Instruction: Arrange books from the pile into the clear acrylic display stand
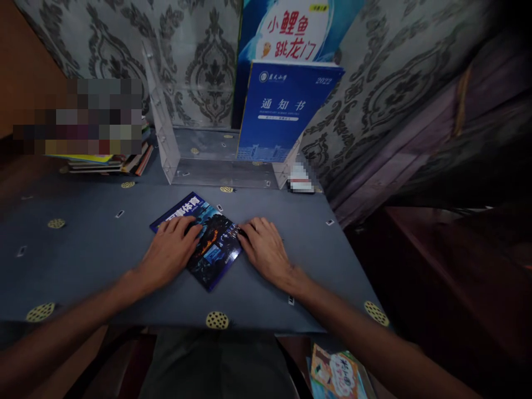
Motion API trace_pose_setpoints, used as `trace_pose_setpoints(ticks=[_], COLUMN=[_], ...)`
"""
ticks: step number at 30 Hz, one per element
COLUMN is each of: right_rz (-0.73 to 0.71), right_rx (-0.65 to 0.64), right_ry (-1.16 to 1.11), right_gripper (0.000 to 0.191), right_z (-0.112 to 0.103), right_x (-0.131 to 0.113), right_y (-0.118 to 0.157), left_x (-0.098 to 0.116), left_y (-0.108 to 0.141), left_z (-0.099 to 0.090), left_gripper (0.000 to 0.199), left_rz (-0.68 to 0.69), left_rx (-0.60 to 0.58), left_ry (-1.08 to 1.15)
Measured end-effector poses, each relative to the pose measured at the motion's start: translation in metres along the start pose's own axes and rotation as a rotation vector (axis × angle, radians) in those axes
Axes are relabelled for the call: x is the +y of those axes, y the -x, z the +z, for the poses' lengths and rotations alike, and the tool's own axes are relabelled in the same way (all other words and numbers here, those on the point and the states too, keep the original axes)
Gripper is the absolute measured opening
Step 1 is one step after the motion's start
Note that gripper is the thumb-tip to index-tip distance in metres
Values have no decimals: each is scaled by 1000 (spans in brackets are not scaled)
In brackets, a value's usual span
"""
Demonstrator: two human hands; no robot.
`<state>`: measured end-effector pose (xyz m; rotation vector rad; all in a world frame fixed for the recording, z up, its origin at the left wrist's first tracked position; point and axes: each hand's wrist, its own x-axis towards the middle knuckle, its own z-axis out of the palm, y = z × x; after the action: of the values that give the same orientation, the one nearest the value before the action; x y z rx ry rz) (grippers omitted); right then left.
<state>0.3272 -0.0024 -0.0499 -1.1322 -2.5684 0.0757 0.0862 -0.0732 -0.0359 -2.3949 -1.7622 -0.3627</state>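
Seen from above, a person's two bare hands meet over a book on a grey table printed with pineapples. The book lies face up and closed, set askew, its titled edge towards the far left. The left hand rests across the cover's left part, its fingers gently bent on top and its thumb a little apart from them. The right hand is at the book's right corner, thumb at the edge; whether its fingers are clamped there or only touching cannot be told, as their undersides are hidden. Beyond the book, a clear stand holds an upright blue booklet, with a taller book behind it; a pile of books sits at far left. The likeliest trouble is slipping: the cover shines, so light fingertips could skid and let the book swivel. If the left hand pressed down while the right lifted its corner, the cover could bend or crease. A hard push forward could knock the book into the stand, which is near, and jolt the booklet, whose top looks unsupported in front. A strong pull towards the body could bring the book over the table's near edge.
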Motion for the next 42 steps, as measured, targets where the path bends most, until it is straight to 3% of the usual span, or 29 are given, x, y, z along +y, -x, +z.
trace_pose_setpoints(ticks=[3, 7, 14, 19, 23, 30, 37, 42], right_rz=[-7, -49, -186, -178, -146, -167, -92, -41], right_rx=[-3, -27, -49, -95, -67, -62, -12, 67], right_ry=[-23, -76, -197, -268, -302, -318, -293, -355], right_gripper=[21, 18, 17, 21, 22, 36, 39, 34], right_z=[0, 0, -4, -6, 1, 30, 39, 37], right_x=[-2, -8, -22, -19, -12, -4, 2, 14], right_y=[2, 7, 21, 5, -28, -77, -82, -77], left_x=[3, -6, -53, -76, -77, -80, -89, -85], left_y=[9, 8, -9, -25, -26, -20, -34, -53], left_z=[-7, -8, 7, 12, 13, 10, 16, 30], left_gripper=[36, 37, 36, 37, 34, 30, 28, 32], left_rz=[-95, -148, -23, -156, -272, -330, -374, -221], left_rx=[-67, -81, 2, 60, 102, 173, 163, 131], left_ry=[-172, -226, 23, 33, 121, 316, 479, 551])
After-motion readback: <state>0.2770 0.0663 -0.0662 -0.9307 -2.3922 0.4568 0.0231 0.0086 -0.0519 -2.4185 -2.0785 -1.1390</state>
